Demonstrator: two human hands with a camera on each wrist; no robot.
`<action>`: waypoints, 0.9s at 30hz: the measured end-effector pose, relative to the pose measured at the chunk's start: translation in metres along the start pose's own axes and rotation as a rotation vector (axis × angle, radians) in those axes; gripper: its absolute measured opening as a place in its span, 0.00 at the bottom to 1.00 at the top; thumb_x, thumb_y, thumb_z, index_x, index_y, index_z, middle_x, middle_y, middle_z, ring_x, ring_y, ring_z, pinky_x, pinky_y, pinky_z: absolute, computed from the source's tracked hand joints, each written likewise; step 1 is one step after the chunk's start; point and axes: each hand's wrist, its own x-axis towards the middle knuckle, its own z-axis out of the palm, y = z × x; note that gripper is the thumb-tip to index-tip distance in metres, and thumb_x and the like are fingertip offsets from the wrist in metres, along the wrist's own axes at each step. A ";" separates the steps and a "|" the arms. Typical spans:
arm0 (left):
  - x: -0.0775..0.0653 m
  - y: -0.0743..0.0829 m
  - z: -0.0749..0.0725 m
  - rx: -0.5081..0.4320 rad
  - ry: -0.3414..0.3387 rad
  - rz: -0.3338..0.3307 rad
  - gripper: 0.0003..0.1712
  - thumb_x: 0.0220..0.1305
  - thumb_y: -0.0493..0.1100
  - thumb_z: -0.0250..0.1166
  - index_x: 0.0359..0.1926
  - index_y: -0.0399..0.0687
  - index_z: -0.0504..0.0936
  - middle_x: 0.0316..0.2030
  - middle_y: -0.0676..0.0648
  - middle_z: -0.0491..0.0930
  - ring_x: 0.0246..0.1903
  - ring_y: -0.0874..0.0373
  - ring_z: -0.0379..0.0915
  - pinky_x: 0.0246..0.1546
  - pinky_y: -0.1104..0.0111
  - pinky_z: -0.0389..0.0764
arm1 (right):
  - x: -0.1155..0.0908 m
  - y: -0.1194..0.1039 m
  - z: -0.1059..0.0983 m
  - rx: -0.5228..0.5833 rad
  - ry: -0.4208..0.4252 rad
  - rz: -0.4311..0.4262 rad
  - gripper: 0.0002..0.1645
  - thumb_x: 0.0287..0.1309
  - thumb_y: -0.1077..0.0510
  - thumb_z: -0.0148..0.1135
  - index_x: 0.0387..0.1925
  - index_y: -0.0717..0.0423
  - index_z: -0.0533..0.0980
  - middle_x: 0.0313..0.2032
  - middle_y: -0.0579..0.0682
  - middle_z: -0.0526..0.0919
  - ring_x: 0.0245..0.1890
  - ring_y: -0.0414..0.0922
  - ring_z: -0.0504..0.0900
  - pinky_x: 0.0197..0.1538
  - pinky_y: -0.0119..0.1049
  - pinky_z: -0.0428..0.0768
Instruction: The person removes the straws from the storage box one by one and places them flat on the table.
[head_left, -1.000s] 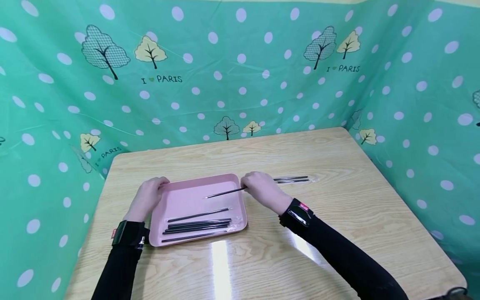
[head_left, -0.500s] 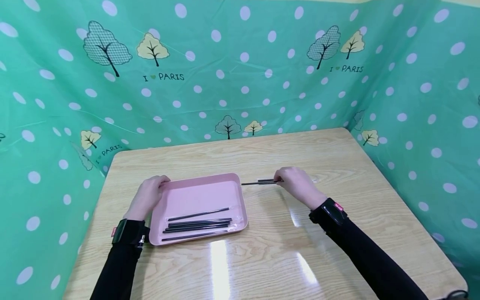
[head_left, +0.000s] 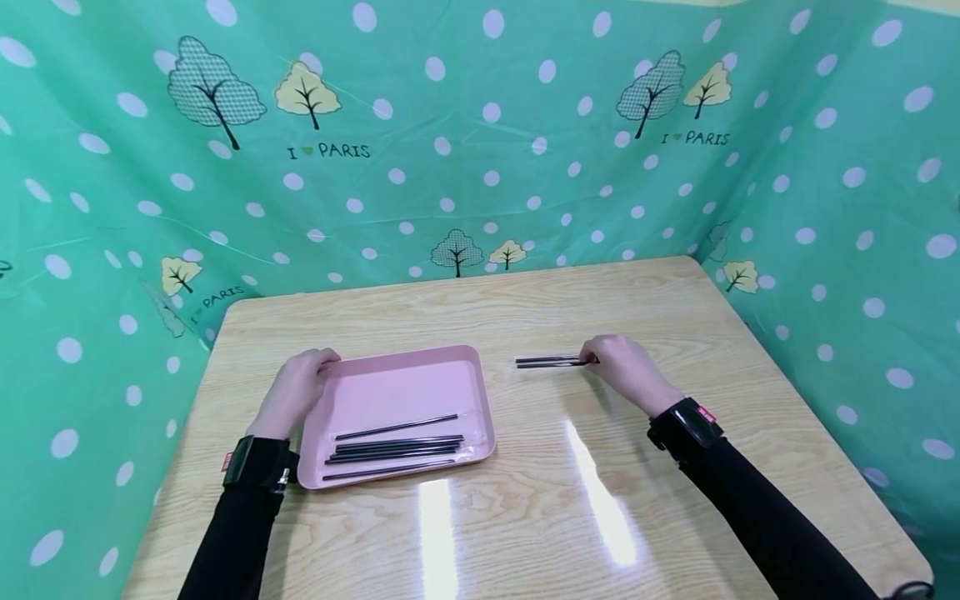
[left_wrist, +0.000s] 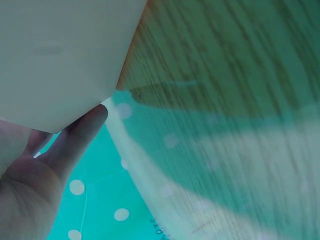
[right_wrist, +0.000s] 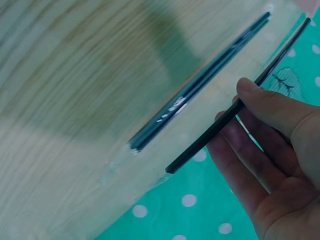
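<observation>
My left hand (head_left: 298, 387) holds the pink tray (head_left: 390, 392) at its far left corner; in the left wrist view a finger (left_wrist: 80, 137) lies against the tray's edge. Dark slim chopsticks (head_left: 393, 451), several of them in clear wrapping, lie across the tray's near half. To the right of the tray, my right hand (head_left: 624, 368) is low over the table. Seen from the right wrist, thumb and fingers pinch one dark chopstick (right_wrist: 212, 131) near its middle. Beside it, close and roughly parallel, lies a pair of wrapped chopsticks (right_wrist: 200, 82).
The wood-grain table (head_left: 525, 517) reaches well past the tray on every side. A green dotted curtain (head_left: 480, 192) hangs behind it and along both sides. A dark cable (head_left: 911, 588) sits at the near right corner.
My right hand has moved right from above the tray's right edge, carrying the chopstick to beside the other chopsticks on the table. The left hand and tray have stayed put.
</observation>
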 end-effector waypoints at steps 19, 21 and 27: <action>0.001 0.001 -0.002 -0.003 -0.011 -0.002 0.14 0.66 0.21 0.58 0.49 0.29 0.84 0.46 0.28 0.84 0.52 0.31 0.81 0.55 0.41 0.82 | 0.000 0.019 0.019 -0.057 -0.010 -0.005 0.07 0.52 0.68 0.76 0.34 0.60 0.86 0.34 0.55 0.90 0.36 0.53 0.89 0.42 0.48 0.90; 0.001 0.002 -0.002 0.002 -0.008 -0.005 0.14 0.66 0.21 0.59 0.49 0.29 0.84 0.46 0.28 0.85 0.51 0.31 0.81 0.55 0.41 0.83 | 0.000 0.021 0.022 -0.062 -0.004 -0.005 0.07 0.52 0.68 0.76 0.34 0.60 0.86 0.34 0.54 0.90 0.36 0.53 0.89 0.42 0.48 0.90; 0.002 0.004 -0.002 0.009 -0.016 -0.025 0.14 0.66 0.22 0.59 0.49 0.30 0.84 0.47 0.29 0.85 0.51 0.31 0.81 0.55 0.41 0.83 | 0.000 0.021 0.026 -0.057 0.020 0.016 0.07 0.53 0.67 0.76 0.35 0.59 0.86 0.35 0.54 0.89 0.37 0.53 0.88 0.43 0.48 0.90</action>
